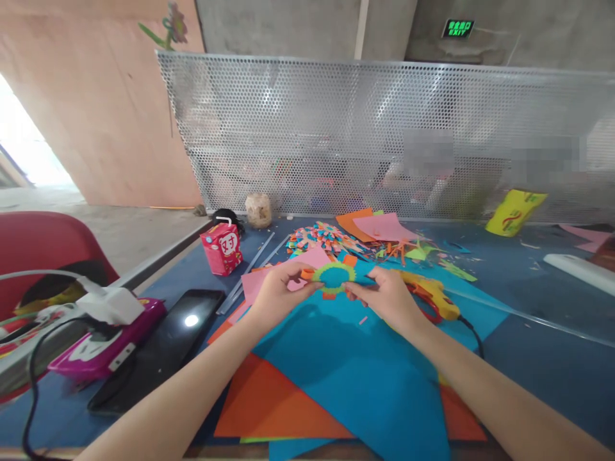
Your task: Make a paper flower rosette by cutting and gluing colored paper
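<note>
My left hand (281, 288) pinches the left side of a paper flower (354, 275), with its fingers closed on an orange part. The piece has a fringed yellow-green ring, small orange tabs above and below, and a blue part on its right. My right hand (384, 296) grips that blue side between thumb and fingers. Both hands hold it just above large blue paper sheets (350, 371). To the right of my right hand lies a yellow hot glue gun (439, 298), partly hidden behind the hand. A pink paper scrap (363, 320) rests below the flower.
Multicoloured fringed paper (327, 238) and pink sheets (384, 227) lie at the back, before a perforated metal screen (307, 128). On the left are a pink drink carton (221, 248), a black phone (163, 346) and a purple power strip (108, 349). Clear glue sticks (250, 275) lie beside the carton.
</note>
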Available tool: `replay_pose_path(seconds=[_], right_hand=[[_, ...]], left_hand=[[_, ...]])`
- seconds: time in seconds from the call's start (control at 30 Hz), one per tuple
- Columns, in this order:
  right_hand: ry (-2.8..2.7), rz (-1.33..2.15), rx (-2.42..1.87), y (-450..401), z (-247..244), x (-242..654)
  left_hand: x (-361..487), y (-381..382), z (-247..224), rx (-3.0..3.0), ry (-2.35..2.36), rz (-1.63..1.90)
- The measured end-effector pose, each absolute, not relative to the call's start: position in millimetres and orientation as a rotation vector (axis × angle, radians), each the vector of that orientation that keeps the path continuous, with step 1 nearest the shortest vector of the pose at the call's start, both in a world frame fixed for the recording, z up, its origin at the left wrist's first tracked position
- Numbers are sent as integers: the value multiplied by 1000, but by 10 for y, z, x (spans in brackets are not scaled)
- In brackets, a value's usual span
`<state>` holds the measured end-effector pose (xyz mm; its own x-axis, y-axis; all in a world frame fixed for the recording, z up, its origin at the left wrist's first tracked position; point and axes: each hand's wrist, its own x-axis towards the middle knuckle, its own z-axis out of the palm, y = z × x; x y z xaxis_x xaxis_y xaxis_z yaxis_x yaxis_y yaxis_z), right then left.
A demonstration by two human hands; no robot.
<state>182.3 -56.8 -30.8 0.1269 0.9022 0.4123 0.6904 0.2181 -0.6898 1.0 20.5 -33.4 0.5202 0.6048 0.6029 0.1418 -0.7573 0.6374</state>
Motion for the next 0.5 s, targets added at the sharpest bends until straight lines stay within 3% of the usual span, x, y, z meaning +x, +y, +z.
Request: replay_pose_path(seconds=[0.27, 0.5], right_hand=[[-1648, 59, -1526, -698, -328, 2047], [-2043, -343, -1276, -797, -472, 2123]], left_hand=[[-419, 223, -248, 2996, 1081, 441], [-484, 151, -406, 3280, 836, 571]])
